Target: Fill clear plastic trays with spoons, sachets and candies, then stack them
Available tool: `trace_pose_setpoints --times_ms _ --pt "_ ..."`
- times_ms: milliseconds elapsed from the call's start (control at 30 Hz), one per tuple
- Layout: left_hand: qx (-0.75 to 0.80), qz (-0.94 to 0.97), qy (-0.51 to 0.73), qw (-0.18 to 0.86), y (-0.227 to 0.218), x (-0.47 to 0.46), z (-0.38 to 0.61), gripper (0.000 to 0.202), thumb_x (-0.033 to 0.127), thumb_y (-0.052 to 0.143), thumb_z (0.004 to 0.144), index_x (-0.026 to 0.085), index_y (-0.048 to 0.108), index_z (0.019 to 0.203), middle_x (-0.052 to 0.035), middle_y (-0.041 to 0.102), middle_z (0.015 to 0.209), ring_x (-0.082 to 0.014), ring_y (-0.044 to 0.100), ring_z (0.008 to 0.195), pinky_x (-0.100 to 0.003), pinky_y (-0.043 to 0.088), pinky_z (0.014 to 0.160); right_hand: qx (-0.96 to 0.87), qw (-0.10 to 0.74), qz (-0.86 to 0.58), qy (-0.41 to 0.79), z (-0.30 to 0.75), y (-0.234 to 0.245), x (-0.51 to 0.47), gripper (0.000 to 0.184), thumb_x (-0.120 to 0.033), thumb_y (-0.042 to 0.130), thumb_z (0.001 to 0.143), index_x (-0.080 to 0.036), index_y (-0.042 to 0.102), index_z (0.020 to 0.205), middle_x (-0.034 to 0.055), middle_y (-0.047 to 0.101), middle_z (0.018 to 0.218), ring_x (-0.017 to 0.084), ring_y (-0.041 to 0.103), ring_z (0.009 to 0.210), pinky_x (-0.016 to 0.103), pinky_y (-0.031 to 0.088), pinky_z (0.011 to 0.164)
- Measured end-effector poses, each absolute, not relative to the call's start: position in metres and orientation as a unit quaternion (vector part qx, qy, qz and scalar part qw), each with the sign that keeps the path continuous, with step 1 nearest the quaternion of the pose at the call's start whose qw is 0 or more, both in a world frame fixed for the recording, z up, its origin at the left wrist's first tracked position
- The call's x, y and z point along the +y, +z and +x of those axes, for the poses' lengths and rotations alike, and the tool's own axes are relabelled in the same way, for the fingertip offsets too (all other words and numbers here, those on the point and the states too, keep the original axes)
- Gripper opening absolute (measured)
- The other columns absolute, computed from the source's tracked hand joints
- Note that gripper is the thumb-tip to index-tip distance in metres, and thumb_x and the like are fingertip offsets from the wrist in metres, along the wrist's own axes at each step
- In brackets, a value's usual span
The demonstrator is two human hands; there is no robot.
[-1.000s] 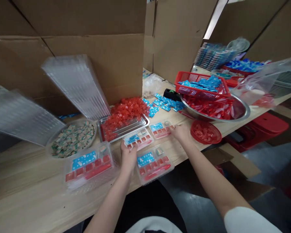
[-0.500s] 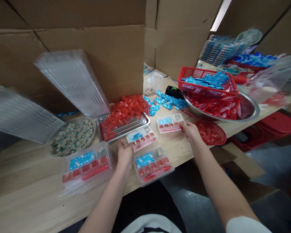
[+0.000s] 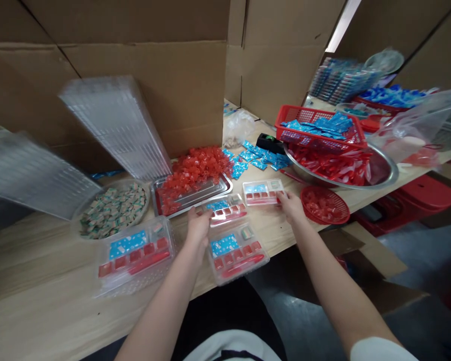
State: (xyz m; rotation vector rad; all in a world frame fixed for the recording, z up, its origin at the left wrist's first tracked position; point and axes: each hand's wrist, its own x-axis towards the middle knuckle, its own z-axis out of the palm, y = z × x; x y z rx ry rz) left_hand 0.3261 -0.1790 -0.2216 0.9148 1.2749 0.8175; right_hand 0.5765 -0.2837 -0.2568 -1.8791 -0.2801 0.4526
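Mid tray (image 3: 226, 209) nudged right vs. earlier.
L hand (image 3: 198, 228) gripping its left end; R hand (image 3: 293, 208) pinching far tray (image 3: 261, 192), nr. red basket (image 3: 341, 210).

Cardboard (image 3: 154, 85) stands beyond the left hand (image 3: 198, 228), while right of the right hand (image 3: 292, 207) are an open carton (image 3: 376, 250), a red stool (image 3: 430, 193) and, farther off, a clear bag (image 3: 424, 120).
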Motion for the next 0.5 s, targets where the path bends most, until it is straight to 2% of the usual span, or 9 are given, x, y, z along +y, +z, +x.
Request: trace_pose_setpoints --times_ms 100,200,400,500 --pt "0.556 0.376 0.316 0.670 -0.220 -0.178 0.331 0.043 0.013 0.068 0.068 0.015 0.054 0.109 -0.0021 0.062 0.074 -0.0098 0.058 0.055 -0.022 0.046 0.053 -0.113 0.574 -0.786 0.198 0.576 -0.256 -0.284 0.021 -0.027 0.059 0.075 -0.012 0.064 0.089 0.0027 0.065 0.067 0.011 0.055 0.047 0.021 0.047 0.042" --pt "0.545 0.368 0.303 0.690 -0.210 -0.179 0.329 0.032 0.009 0.067 0.067 0.015 0.057 0.096 -0.0003 0.061 0.068 -0.0100 0.057 0.051 -0.022 0.047 0.050 -0.111 0.584 -0.777 0.207 0.577 -0.255 -0.285 0.018 -0.026 0.060 0.075 -0.013 0.064 0.087 0.0036 0.066 0.071 0.010 0.055 0.047 0.021 0.047 0.042" --pt "0.512 0.384 0.343 0.688 -0.184 -0.177 0.331 0.035 0.005 0.057 0.077 0.019 0.052 0.109 0.0003 0.061 0.086 -0.0055 0.059 0.062 -0.019 0.049 0.060 -0.120 0.587 -0.765 0.236 0.573 -0.254 -0.284 0.019 -0.027 0.061 0.074 -0.013 0.064 0.087 0.0037 0.067 0.072 0.011 0.056 0.051 0.019 0.044 0.042" --pt "0.486 0.402 0.304 0.714 -0.189 -0.175 0.360 0.027 0.015 0.057 0.083 0.014 0.054 0.110 -0.0055 0.062 0.095 -0.0118 0.061 0.075 -0.028 0.052 0.068 -0.129 0.581 -0.757 0.269 0.568 -0.252 -0.282 0.018 -0.027 0.063 0.072 -0.014 0.065 0.085 0.0027 0.067 0.072 0.011 0.056 0.052 0.018 0.043 0.042"
